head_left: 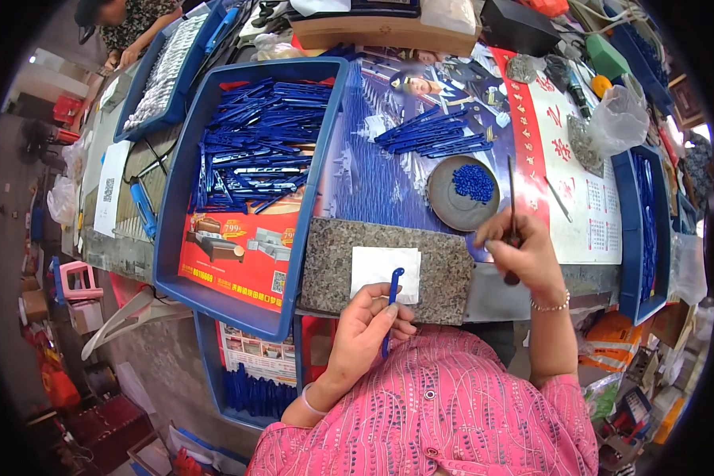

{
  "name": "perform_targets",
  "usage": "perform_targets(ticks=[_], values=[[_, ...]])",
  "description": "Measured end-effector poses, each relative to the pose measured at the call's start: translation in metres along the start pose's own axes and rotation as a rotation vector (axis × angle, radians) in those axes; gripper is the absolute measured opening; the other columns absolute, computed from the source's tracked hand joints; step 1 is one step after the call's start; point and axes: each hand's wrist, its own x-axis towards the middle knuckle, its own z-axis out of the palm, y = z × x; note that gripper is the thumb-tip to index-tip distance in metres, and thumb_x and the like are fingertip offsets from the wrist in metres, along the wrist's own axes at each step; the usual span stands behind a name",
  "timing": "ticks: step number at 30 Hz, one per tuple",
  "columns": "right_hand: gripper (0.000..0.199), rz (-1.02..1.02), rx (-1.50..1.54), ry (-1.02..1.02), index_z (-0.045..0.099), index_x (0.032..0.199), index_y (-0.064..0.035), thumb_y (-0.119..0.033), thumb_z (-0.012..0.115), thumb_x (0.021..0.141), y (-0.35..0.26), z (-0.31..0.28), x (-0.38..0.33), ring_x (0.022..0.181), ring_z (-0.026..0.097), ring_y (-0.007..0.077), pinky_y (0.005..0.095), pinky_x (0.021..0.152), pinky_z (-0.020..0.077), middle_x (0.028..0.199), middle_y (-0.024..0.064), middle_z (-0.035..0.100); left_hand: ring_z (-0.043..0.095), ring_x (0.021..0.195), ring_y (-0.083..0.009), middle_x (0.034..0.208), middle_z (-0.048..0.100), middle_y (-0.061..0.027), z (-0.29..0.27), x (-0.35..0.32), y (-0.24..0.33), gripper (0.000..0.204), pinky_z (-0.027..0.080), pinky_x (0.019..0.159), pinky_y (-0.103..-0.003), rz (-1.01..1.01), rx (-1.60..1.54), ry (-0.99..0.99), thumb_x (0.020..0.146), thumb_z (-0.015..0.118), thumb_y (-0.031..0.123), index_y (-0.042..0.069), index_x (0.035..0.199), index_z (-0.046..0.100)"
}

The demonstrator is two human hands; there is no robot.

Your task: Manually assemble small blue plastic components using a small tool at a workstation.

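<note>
My left hand (370, 325) is closed around a slim blue strip (393, 297) with a rounded upper end. The strip stands nearly upright in front of a folded white paper (365, 266) on a speckled stone slab (333, 246). To the right, my right hand (529, 252) grips a thin dark rod-like tool (512, 190), its shaft pointing away from me and its brownish handle in the palm. Something blue-violet (477, 247) shows by the right fingertips; its kind is unclear. Just beyond that hand, a round grey dish (444, 198) holds many small blue pieces (474, 183).
A blue tray (169, 238) of blue strips stands left of the slab. A loose pile of blue strips (432, 133) lies beyond the dish. Another blue bin (631, 238) stands far right, and a clear plastic bag (617, 119) lies near it. A person (139, 24) sits at the far left.
</note>
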Motion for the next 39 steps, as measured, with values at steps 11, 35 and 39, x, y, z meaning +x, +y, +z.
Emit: perform_targets(ticks=[11, 35, 39], values=[[0.02, 0.272, 0.768, -0.19, 0.05, 0.081, -0.0012, 0.002, 0.066, 0.071, 0.02, 0.044, -0.032, 0.038, 0.038, 0.0071, 0.02, 0.034, 0.0304, 0.074, 0.0175, 0.056, 0.062, 0.073, -0.0159, 0.087, 0.061, -0.0119, 0.017, 0.013, -0.002, 0.022, 0.051, 0.068, -0.026, -0.019, -0.019, 0.044, 0.094, 0.042, 0.009, 0.001, 0.115, 0.043], [0.017, 0.334, 1.084, -0.341, 0.05, 0.087, -0.0035, -0.008, 0.065, 0.079, 0.034, 0.051, -0.042, 0.039, 0.04, 0.0083, 0.0221, 0.036, 0.034, 0.076, 0.0142, 0.052, 0.063, 0.062, -0.0207, 0.073, 0.062, -0.0135, 0.021, 0.007, -0.011, 0.062, 0.048, 0.057, -0.029, 0.722, 1.134, 0.103, 0.082, 0.053, -0.004, -0.003, 0.137, 0.025], [0.015, 0.361, 1.118, -0.287, 0.052, 0.086, -0.0014, -0.008, 0.063, 0.08, 0.029, 0.056, -0.045, 0.037, 0.032, 0.005, 0.0206, 0.034, 0.0293, 0.074, 0.0116, 0.05, 0.062, 0.065, -0.0191, 0.073, 0.063, -0.0127, 0.022, 0.0, -0.005, 0.058, 0.048, 0.062, -0.029, 0.373, 0.765, 0.078, 0.084, 0.052, -0.002, -0.004, 0.136, 0.027]])
